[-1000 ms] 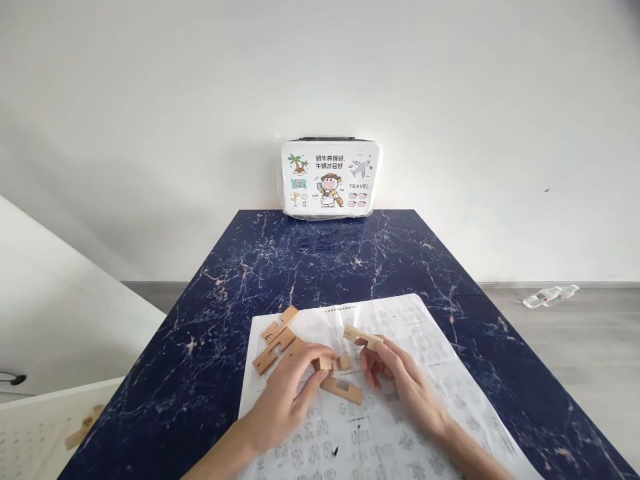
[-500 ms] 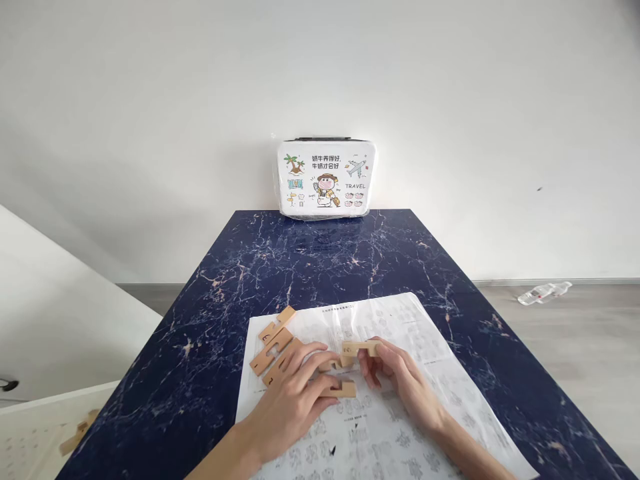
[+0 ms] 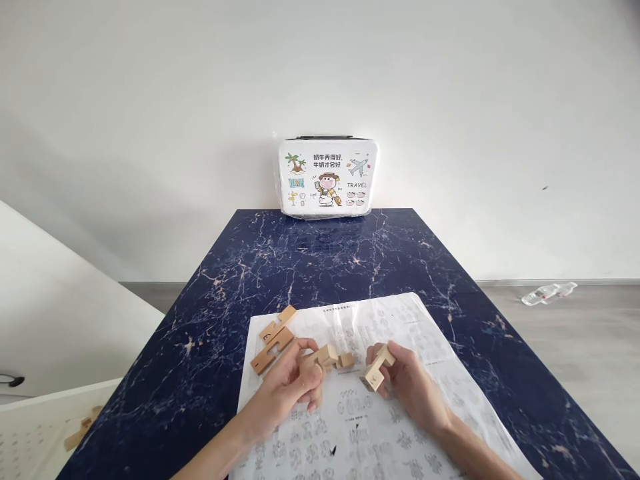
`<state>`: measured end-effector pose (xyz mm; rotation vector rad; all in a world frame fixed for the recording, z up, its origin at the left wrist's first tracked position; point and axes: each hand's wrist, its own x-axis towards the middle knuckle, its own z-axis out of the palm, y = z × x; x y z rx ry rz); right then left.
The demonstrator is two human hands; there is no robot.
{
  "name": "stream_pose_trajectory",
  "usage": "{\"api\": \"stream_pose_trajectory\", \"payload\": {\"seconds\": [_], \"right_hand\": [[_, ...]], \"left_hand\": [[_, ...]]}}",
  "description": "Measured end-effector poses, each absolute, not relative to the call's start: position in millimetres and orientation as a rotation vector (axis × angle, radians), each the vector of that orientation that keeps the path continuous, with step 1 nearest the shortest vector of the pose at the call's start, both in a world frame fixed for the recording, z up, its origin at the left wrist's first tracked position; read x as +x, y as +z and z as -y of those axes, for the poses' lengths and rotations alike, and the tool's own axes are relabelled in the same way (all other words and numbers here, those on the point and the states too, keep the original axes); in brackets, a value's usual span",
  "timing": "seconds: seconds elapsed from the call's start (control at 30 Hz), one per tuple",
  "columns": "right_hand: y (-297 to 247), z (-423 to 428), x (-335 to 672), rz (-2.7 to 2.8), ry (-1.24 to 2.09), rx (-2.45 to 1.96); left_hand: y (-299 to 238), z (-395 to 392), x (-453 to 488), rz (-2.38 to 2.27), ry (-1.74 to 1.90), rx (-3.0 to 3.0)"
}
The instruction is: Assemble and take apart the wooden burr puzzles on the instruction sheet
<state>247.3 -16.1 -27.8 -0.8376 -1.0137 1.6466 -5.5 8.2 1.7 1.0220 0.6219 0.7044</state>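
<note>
My left hand (image 3: 295,380) is closed on a notched wooden puzzle piece (image 3: 326,354), whose light end sticks out past the fingers. Just right of that end, another wooden piece (image 3: 345,361) shows in part; the rest of it is hidden. Between thumb and fingers, my right hand (image 3: 413,383) grips a pale notched puzzle piece (image 3: 379,368), tilted with a small mark on its near end. Beside my left hand lie a notched piece marked 1 (image 3: 265,359) and one marked 3 (image 3: 270,329). Under everything is a printed sheet (image 3: 395,420) of small line drawings.
A dark blue marbled table (image 3: 320,267) carries the sheet. At its far edge a white cartoon-printed case (image 3: 327,177) stands against the wall. A white perforated bin (image 3: 30,427) with wooden pieces is at lower left. A clear plastic package (image 3: 549,293) lies on the floor at right.
My left hand has turned and raised its piece off the sheet. The right-hand piece has swung from level to tilted, and the two hands have moved farther apart.
</note>
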Motion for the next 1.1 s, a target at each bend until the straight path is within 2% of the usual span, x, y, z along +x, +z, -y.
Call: {"api": "stream_pose_trajectory", "payload": {"seconds": [0.43,0.73,1.1], "right_hand": [[-24,16,246,1.185,1.635,-0.888],[-20,18,235,1.256,1.68,-0.694],[-24,23,238,1.354,1.753,-0.589]], "left_hand": [[3,-8,-3,-0.711,0.599,0.838],[9,-13,-7,-0.605,0.414,0.829],[8,-4,-5,-0.712,0.408,0.856]]}}
